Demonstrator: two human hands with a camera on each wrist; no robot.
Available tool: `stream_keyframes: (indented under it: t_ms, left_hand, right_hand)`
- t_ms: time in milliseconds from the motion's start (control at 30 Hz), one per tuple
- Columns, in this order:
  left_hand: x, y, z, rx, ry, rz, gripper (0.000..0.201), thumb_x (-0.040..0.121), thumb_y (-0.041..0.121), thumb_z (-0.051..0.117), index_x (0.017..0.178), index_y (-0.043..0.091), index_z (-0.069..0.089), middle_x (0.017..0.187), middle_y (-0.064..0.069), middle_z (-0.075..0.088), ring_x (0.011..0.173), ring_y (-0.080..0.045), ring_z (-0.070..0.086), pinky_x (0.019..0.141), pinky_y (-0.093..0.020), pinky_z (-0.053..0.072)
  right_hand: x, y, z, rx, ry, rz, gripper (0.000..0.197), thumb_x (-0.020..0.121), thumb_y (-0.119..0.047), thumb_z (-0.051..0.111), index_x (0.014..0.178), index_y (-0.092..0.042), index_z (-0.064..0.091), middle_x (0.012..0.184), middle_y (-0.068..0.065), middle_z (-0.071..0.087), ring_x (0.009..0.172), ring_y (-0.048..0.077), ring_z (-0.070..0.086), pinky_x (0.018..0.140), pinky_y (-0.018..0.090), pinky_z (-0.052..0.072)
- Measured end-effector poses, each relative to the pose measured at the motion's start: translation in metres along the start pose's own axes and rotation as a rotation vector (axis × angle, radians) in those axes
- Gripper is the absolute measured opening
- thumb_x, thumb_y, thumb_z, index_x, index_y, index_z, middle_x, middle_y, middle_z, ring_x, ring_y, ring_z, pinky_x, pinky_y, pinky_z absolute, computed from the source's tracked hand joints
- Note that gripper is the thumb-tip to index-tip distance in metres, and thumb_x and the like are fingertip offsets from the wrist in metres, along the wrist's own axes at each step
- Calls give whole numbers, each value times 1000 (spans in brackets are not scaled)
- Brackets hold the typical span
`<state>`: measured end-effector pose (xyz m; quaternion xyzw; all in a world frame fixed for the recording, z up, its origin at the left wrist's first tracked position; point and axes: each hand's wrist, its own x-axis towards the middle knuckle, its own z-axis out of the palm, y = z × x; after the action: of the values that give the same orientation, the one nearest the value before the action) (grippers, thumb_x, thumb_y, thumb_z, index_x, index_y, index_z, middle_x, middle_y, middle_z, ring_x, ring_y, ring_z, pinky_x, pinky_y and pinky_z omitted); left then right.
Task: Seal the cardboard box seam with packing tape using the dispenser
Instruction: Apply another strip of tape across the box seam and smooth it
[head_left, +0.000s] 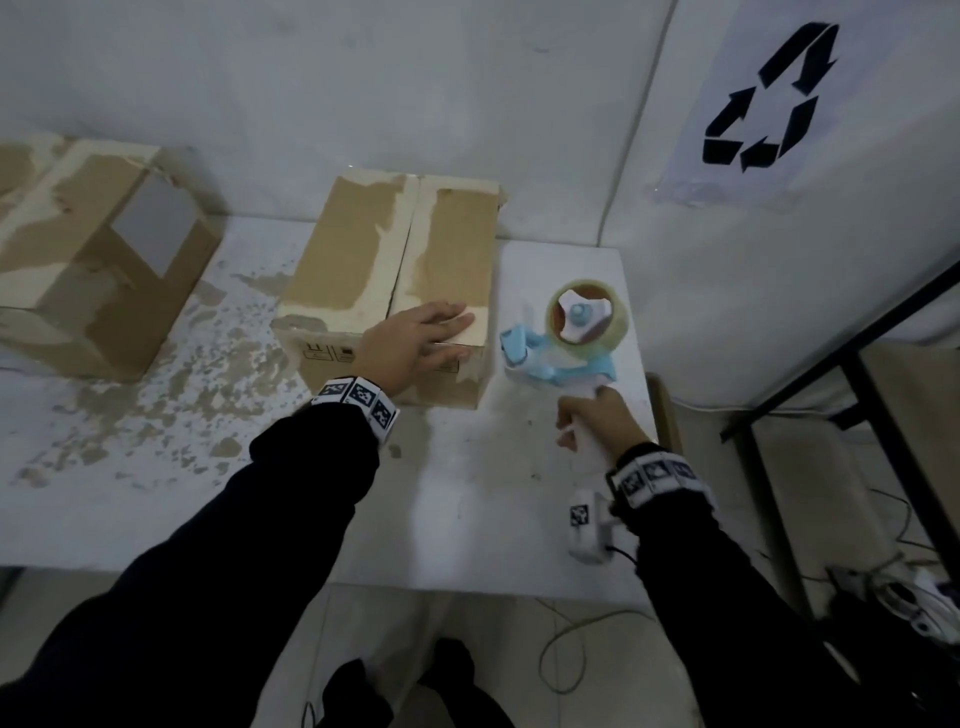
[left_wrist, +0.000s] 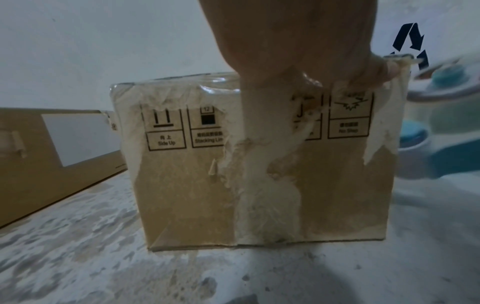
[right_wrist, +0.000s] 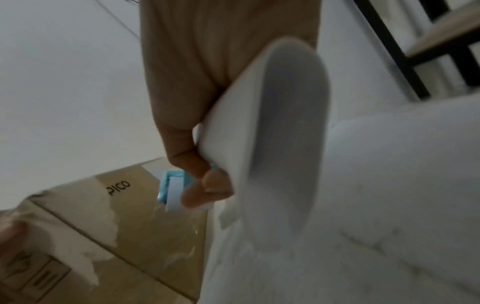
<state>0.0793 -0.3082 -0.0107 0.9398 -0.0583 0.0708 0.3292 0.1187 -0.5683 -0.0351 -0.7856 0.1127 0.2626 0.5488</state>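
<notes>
White, paint-flecked counter (head_left: 156, 493) against a pale wall, cardboard box (head_left: 363, 270) sitting at its centre.
The left hand (head_left: 415, 338) is lying flat, fingers straight, on the box's near top edge; at 3 o'clock beside it, the right hand (head_left: 597, 421) is gripping the blue tape dispenser (head_left: 566, 338) by its white handle.

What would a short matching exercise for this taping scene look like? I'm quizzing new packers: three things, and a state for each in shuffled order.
Things:
1. left hand
2. right hand
3. tape dispenser

States:
A. lies on the table beside the box
B. rests flat on the cardboard box
C. grips the white handle

Pairs: 1-B, 2-C, 3-A
</notes>
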Motion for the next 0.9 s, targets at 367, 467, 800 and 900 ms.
stream_keyframes:
  t_ms: [367, 467, 800, 900]
  left_hand:
    - [6, -2, -21, -53, -204, -63, 60, 83, 26, 68, 138, 22, 45, 147, 8, 37, 136, -7, 33, 110, -22, 29]
    - [4, 3, -29, -52, -176, -43, 65, 83, 24, 69, 141, 21, 40, 148, 3, 37, 139, -11, 29, 113, -24, 23]
    - [-33, -28, -64, -43, 135, -64, 44, 87, 29, 62, 130, 23, 54, 140, 6, 47, 134, -6, 32, 110, -28, 26]
    - [-49, -52, -74, 44, 218, -91, 37, 91, 27, 57, 127, 19, 56, 139, 3, 49, 133, -8, 32, 111, -30, 29]
  right_hand:
    - [59, 26, 48, -46, 51, 215, 79, 45, -41, 65, 114, -1, 59, 111, 20, 65, 96, 33, 64, 90, 42, 53]
    - [33, 9, 48, -354, 61, 196, 87, 58, -51, 59, 130, -3, 51, 128, 17, 57, 115, 31, 56, 91, 32, 42]
    - [3, -34, 49, -707, 543, -398, 50, 88, -54, 53, 97, -7, 63, 99, 13, 65, 95, 32, 62, 72, 29, 37]
    - [-6, -60, 79, -502, 547, -940, 33, 87, -35, 56, 92, -4, 69, 92, 13, 66, 89, 30, 63, 76, 28, 41]
